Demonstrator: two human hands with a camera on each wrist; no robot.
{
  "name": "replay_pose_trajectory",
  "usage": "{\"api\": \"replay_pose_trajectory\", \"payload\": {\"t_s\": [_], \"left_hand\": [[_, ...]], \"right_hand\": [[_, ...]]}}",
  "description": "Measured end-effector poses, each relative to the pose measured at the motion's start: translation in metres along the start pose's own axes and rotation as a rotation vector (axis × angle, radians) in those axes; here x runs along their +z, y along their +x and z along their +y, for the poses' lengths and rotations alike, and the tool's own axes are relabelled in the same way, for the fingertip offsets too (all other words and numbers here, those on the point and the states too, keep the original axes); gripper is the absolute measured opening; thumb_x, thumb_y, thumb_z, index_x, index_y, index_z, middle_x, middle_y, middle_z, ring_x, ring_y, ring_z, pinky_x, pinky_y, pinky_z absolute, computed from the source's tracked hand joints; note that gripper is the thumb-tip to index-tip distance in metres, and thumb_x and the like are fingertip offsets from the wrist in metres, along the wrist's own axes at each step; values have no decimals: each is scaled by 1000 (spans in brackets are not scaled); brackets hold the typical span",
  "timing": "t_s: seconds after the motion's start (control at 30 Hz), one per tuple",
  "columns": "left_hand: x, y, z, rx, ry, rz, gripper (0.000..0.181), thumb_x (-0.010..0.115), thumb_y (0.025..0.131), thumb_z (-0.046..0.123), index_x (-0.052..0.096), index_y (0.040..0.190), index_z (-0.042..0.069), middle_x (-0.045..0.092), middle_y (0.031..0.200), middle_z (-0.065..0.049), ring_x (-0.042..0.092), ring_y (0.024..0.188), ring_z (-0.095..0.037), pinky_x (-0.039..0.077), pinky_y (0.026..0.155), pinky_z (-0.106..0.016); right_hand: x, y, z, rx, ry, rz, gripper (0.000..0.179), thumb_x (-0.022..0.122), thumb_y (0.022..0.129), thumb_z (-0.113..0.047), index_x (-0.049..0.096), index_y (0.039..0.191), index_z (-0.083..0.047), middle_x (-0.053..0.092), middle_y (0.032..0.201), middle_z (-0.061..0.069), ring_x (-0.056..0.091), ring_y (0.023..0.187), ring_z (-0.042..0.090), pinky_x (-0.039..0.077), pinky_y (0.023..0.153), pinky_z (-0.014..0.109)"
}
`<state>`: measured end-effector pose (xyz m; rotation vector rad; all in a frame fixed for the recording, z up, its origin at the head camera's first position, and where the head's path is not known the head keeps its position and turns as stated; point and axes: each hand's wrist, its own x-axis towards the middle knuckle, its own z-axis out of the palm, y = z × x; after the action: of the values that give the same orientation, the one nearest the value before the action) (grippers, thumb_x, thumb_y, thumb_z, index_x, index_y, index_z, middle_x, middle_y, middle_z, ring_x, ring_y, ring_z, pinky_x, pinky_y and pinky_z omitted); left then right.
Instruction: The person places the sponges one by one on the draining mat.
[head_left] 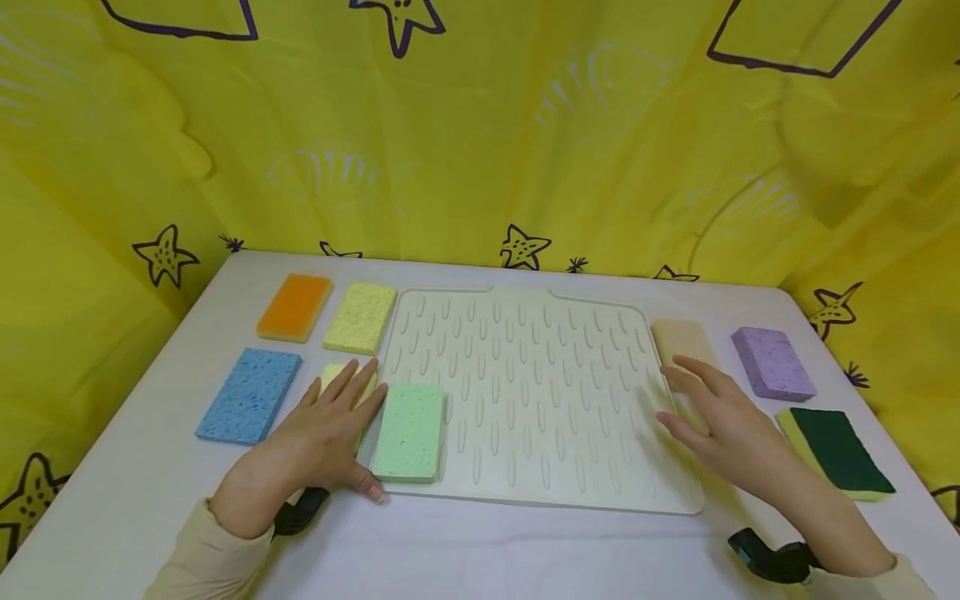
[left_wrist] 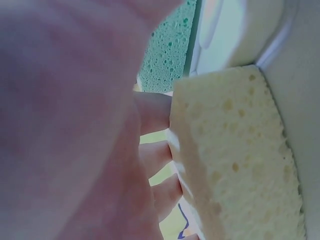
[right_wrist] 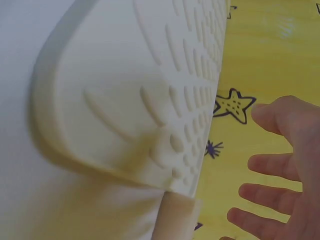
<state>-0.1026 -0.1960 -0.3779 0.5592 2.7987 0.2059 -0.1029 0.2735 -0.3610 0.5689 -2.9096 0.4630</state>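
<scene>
My left hand [head_left: 318,442] reaches over a pale yellow sponge [head_left: 333,375] with fingers spread and fairly straight, covering most of it. In the left wrist view, the fingers run along the far side of that sponge [left_wrist: 240,160]. Beside the thumb and index finger, a light green sponge [head_left: 408,433] lies on the left front corner of a cream ribbed mat [head_left: 540,417]. My right hand [head_left: 720,421], fingers extended and apart, hovers by the mat's right edge. Just beyond its fingertips lies a beige sponge [head_left: 684,340], partly hidden by them. Nothing is in this hand.
Left of the mat lie an orange sponge [head_left: 295,307], a yellow sponge [head_left: 361,317] and a blue sponge [head_left: 249,395]. To the right are a purple sponge [head_left: 772,362] and a green-and-yellow scouring sponge [head_left: 838,450]. A yellow patterned curtain [head_left: 480,167] hangs behind the white table [head_left: 480,550].
</scene>
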Motion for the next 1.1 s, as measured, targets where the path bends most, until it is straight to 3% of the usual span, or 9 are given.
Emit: {"api": "replay_pose_trajectory", "payload": {"t_s": [0.53,0.8,1.1], "left_hand": [[-3,0,-3,11,-60,-16,127,79,57,76,36,153,5,10,167,-16,9,153,-43,12,117,-70],[-5,0,-4,12,-64,-22,121,81,61,69,36,153,5,10,167,-15,9,153,-42,14,118,-68],[-4,-1,-2,16,-48,-10,133,83,49,74,36,153,4,11,166,-18,10,152,-44,13,116,-70]], "right_hand": [[-16,-25,52,110,-49,11,57,71,92,-23,48,137,2,40,142,34,41,121,59,38,84,75],[-22,-34,73,134,28,-3,53,65,96,-20,45,138,6,36,143,37,36,120,63,30,92,78],[-23,-42,92,165,8,-14,52,63,97,-21,45,138,6,34,142,40,34,121,65,22,100,79]]}}
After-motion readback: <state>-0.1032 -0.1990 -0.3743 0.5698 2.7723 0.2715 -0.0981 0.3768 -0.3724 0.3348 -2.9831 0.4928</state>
